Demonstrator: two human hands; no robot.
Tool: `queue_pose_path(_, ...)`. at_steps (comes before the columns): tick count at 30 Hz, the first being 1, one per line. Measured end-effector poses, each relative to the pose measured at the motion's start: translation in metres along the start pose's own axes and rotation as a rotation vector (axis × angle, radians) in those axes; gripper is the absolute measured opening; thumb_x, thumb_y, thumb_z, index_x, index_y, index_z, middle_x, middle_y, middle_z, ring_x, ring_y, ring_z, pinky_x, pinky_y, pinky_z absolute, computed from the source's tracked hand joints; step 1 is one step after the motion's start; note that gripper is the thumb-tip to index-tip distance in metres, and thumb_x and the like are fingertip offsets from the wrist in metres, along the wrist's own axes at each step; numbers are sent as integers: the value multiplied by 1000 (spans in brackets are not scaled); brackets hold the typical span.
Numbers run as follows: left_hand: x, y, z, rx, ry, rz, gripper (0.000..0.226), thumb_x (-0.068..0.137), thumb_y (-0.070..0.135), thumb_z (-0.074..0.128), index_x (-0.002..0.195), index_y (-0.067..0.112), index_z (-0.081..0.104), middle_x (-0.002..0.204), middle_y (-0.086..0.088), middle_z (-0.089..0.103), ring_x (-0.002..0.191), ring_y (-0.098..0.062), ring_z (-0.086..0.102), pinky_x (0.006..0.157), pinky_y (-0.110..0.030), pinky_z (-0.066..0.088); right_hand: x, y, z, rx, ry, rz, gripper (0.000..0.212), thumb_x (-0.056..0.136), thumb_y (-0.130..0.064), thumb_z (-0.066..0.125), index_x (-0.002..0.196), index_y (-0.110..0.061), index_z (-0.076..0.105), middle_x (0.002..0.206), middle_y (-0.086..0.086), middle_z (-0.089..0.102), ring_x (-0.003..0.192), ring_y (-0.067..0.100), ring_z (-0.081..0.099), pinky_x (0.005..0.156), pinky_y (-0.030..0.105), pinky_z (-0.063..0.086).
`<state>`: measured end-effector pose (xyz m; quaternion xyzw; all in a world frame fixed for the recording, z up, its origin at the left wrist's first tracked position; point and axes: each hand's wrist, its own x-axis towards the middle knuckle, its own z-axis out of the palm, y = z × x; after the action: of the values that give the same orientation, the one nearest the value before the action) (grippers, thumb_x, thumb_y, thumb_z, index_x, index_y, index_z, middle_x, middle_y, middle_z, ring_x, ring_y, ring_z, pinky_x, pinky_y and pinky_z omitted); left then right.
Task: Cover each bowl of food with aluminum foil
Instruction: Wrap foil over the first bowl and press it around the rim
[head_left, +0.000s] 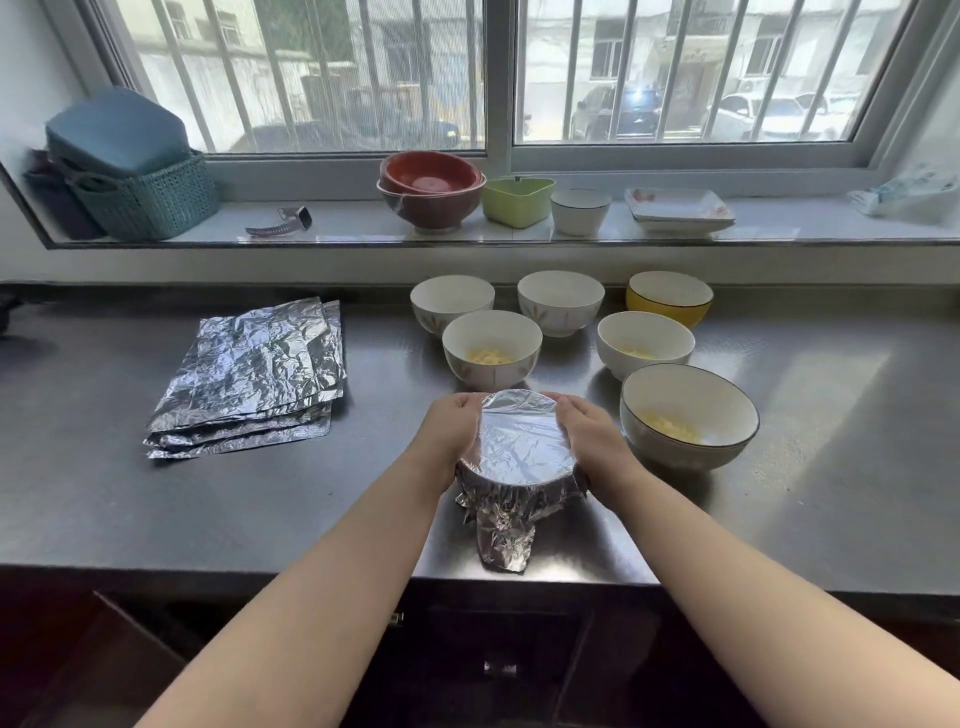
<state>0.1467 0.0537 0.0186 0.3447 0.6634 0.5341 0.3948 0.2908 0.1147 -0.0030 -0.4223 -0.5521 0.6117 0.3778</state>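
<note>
I stand at a long steel counter (156, 519) under a big window (498, 78). On the sill sit a blue basket (150, 200), a stack of red bowls (431, 192), a green tub (517, 200), a white cup (580, 210), some flat plates (678, 210) and a watch (283, 222).

On the counter to my left lies a pile of foil sheets (254, 374). It is well apart from the bowls. I count six bowls with no cover: a big bowl with a dark rim (688, 415) just beside my right hand, two white bowls (491, 348) (644, 343) behind my hands, and at the back two more white bowls (451, 301) (560, 301) and a yellow bowl (669, 297). I can see yellow food in some of them. I cannot see into the ones at the back.

Right in front of me is the bowl I am working on. A foil sheet (519, 441) lies flat over its top and hangs down its sides, with one crumpled corner sticking out toward me.

My left hand (449, 431) and my right hand (589, 434) are curled around the two sides, pressing the foil tight around the rim.

I think this bowl is almost done. Next I should tuck in that loose corner, then take a new sheet from the pile for another bowl.
</note>
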Motion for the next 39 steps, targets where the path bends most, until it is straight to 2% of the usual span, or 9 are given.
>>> queue_pose_path(3, -2, -5, -1, 36, 31, 24, 39, 102, 8, 38, 66, 12, 53, 35, 10, 45, 33, -1, 42, 39, -14, 34, 1, -10, -6, -319, -26, -114, 31, 105, -17, 39, 123, -5, 62, 60, -15, 59, 58, -3, 53, 59, 16, 40)
queue_pose_path(5, -1, -8, 0, 63, 56, 43, 40, 100, 8, 39, 62, 12, 50, 42, 3, 43, 41, -11, 41, 48, -22, 32, -1, -25, -10, -674, -42, -306, 36, 106, -19, 38, 132, -2, 56, 102, 1, 71, 97, 14, 63, 84, 29, 44)
queue_pose_path(7, 1, -9, 0, 69, 72, 56, 36, 98, 8, 41, 64, 12, 51, 48, -1, 40, 46, -14, 36, 53, -28, 27, -1, -40, -6, -928, -84, -502, 39, 105, -18, 38, 141, -7, 49, 140, 8, 56, 131, 21, 48, 107, 29, 32)
queue_pose_path(10, 2, -9, 1, 84, 67, 74, 26, 98, 10, 41, 78, 11, 57, 60, -7, 45, 60, -19, 41, 58, -30, 30, 4, -48, 13, -1183, -292, -639, 43, 105, -23, 37, 147, -17, 41, 155, 0, 38, 145, 14, 28, 117, 25, 15)
queue_pose_path(13, 5, -12, -1, 122, 69, 85, 29, 100, 14, 38, 85, 11, 63, 79, -14, 61, 76, -23, 54, 70, -36, 45, 7, -35, 26, -1367, -387, -569, 46, 105, -33, 32, 150, -23, 35, 158, -5, 32, 147, 15, 24, 118, 31, 15)
queue_pose_path(16, 10, -16, -2, 105, 71, 96, 31, 100, 15, 37, 94, 5, 66, 94, -20, 66, 87, -25, 59, 84, -44, 50, 9, -31, 27, -1347, -359, -521, 45, 105, -35, 31, 148, -23, 37, 155, -2, 37, 142, 16, 30, 116, 35, 23)
queue_pose_path(21, 8, -15, -1, 93, 62, 115, 31, 101, 10, 38, 105, 5, 69, 100, -18, 69, 90, -25, 61, 82, -38, 51, 13, -33, 29, -1228, -286, -447, 41, 106, -31, 31, 138, -16, 51, 143, 7, 52, 132, 23, 44, 106, 33, 32)
queue_pose_path(26, 7, -17, -1, 88, 70, 93, 29, 100, 10, 40, 104, 7, 69, 99, -16, 69, 89, -26, 64, 79, -36, 52, 25, -42, 28, -1214, -226, -320, 39, 104, -37, 38, 108, -10, 66, 112, 13, 68, 106, 32, 59, 86, 40, 46)
queue_pose_path(39, 3, -15, -2, 323, 46, 139, 35, 101, 13, 34, 103, -3, 65, 93, -18, 64, 84, -26, 56, 74, -34, 45, 27, -37, 29, -1332, -212, -348, 43, 105, -39, 32, 99, -9, 63, 105, 15, 68, 100, 33, 60, 81, 39, 44)
